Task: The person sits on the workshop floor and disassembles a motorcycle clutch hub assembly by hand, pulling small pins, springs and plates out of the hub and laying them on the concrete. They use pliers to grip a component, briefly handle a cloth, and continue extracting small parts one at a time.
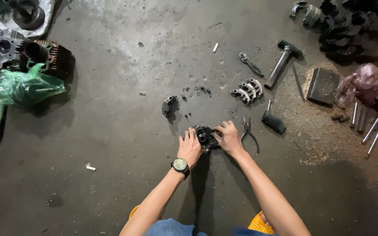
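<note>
Two hands are gripping a small dark round engine part (205,138) on the concrete floor (119,131).

The left hand (189,146), a watch (180,165) on its wrist, is pressing the part's left side with fingers together, while the right hand (228,137) is curling over its right side. Pliers (249,132) are lying just beside the right hand. Small washers and clips (196,90) are lying scattered beyond the part, curved shoe pieces (247,90) and a hammer (281,62) farther right.

Dim, flat light; soft shadows fall toward the bottom; corners darken; wide-angle bend at edges; focus fairly sharp
</note>
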